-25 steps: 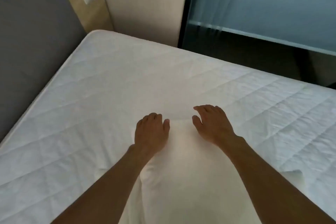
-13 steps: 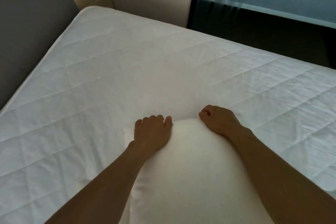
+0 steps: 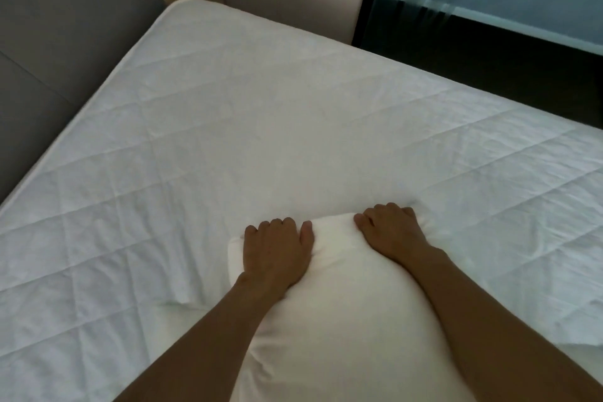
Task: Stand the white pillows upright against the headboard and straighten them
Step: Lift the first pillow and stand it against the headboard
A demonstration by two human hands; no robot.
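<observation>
White pillow lies under both arms, left hand and right hand gripping its far edge.

The plump white cloth pillow looks smooth and matt. The white quilted fabric mattress cover shows stitched diamond seams and fine creases. The grey padded headboard appears matt, of woven upholstery.
</observation>
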